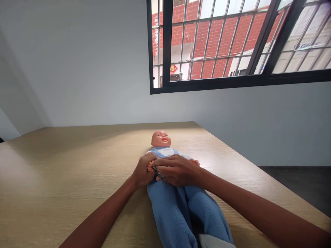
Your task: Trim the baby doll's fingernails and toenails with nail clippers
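A baby doll in blue overalls and a white top lies on its back on the table, its head away from me. My left hand is closed around one of the doll's arms, so that the small doll hand pokes out between my fingers. My right hand grips metal nail clippers, their tip against the doll's fingers. Whether the jaws are closed on a finger, I cannot tell. Beyond my right hand shows the doll's other hand. My hands cover much of the doll's chest.
The light wooden table stretches to both sides of the doll and back to a grey wall. Its right edge drops to a dark floor. A barred window with a black frame is above the table's far end.
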Motion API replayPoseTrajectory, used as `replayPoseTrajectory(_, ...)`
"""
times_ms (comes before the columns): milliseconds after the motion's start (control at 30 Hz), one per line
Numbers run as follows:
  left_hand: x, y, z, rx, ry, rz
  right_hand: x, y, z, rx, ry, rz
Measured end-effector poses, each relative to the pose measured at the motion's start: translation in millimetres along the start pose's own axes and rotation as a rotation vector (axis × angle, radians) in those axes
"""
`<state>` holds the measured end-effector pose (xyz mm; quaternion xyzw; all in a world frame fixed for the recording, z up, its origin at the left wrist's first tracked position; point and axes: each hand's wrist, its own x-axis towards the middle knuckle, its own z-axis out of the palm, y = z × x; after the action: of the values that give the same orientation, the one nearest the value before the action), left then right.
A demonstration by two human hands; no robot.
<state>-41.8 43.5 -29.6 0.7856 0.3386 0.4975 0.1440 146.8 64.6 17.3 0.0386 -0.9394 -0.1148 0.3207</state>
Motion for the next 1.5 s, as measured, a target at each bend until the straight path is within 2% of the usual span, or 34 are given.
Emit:
replayPoseTrajectory(133, 0.0, -1.8, 0.7, 0.002, 0.001, 0.004, -0.5, -0.2, 0.8, -0.024, -0.005, -0.001)
replayPoseTrajectory(400, -0.7, -1.5, 0.3, 0.014, -0.005, -0.012, 1.4, -0.8, 0.0, -0.052, 0.069, -0.063)
replayPoseTrajectory(667, 1.0, 1.2, -1.4, 0.028, -0.023, -0.004, 0.9, -0.9, -0.3, -0.006, 0.029, -0.078)
replayPoseTrajectory(933, -0.2, -1.8, -0.2, 0.047, -0.025, -0.017, 2.3, -1.6, -2.4, 0.035, -0.034, -0.028)
replayPoseTrajectory(1500, 0.5, -0.3, -1.5, 0.064, -0.019, -0.025, 2.6, -2.2, -0.8, -0.007, 0.02, -0.044)
